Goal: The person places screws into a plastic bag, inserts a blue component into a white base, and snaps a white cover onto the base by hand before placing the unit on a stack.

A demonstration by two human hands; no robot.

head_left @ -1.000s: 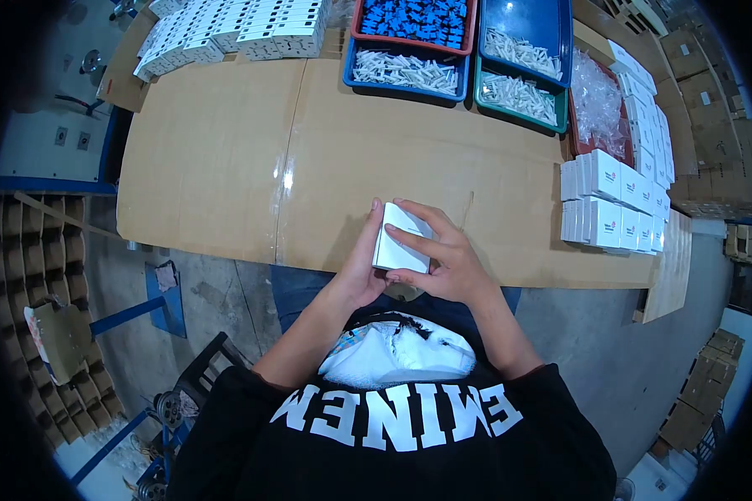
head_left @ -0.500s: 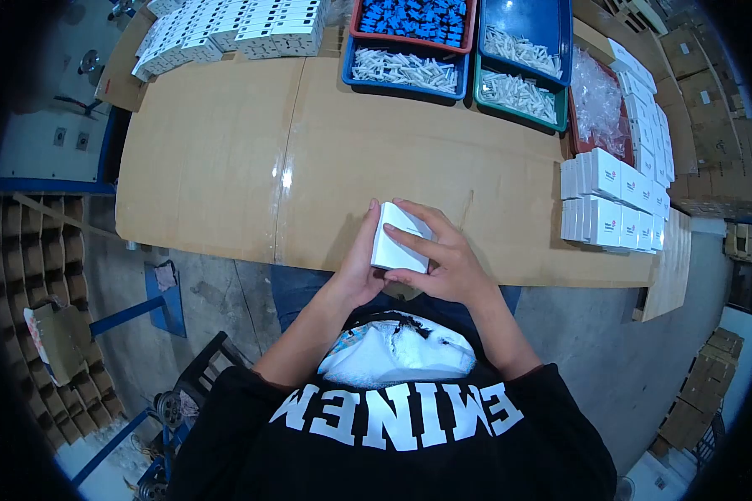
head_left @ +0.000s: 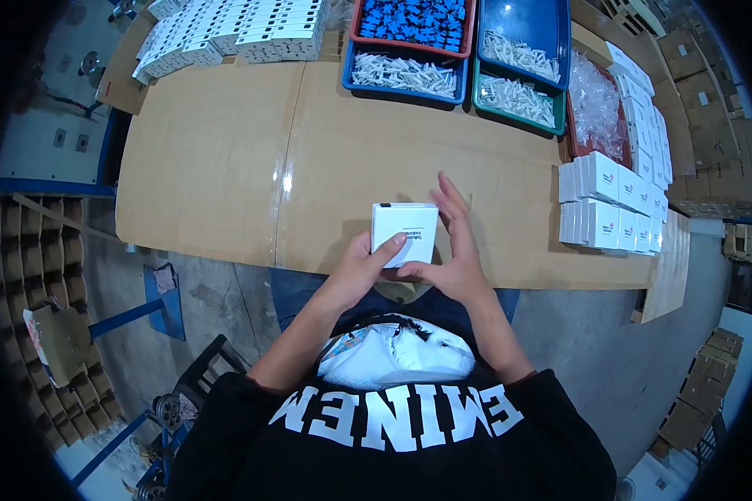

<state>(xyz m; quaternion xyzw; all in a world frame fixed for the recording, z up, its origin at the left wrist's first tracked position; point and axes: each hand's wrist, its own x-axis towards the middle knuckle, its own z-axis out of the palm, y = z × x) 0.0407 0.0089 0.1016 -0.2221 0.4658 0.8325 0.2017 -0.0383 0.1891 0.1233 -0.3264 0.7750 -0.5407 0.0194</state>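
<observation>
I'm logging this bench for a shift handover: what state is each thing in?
White box: held, looks closed, printed face showing.
Left hand: gripping the box.
Right hand: open, fingers spread.
Red tray of blue pieces: well filled.
Front blue tray: holding white pieces.
Rear blue tray: partly filled.
Green tray: partly filled.
Clear plastic: crumpled.
Boxes at right: stacked.
Boxes at left: lined up.

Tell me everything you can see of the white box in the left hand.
The white box is rectangular and looks like smooth card, with small dark print on its upward face and a dark mark near its far-left corner. The left hand holds it, thumb across its face, over the near edge of the cardboard-covered table. The right hand is spread beside it; thumb contact is unclear.
</observation>
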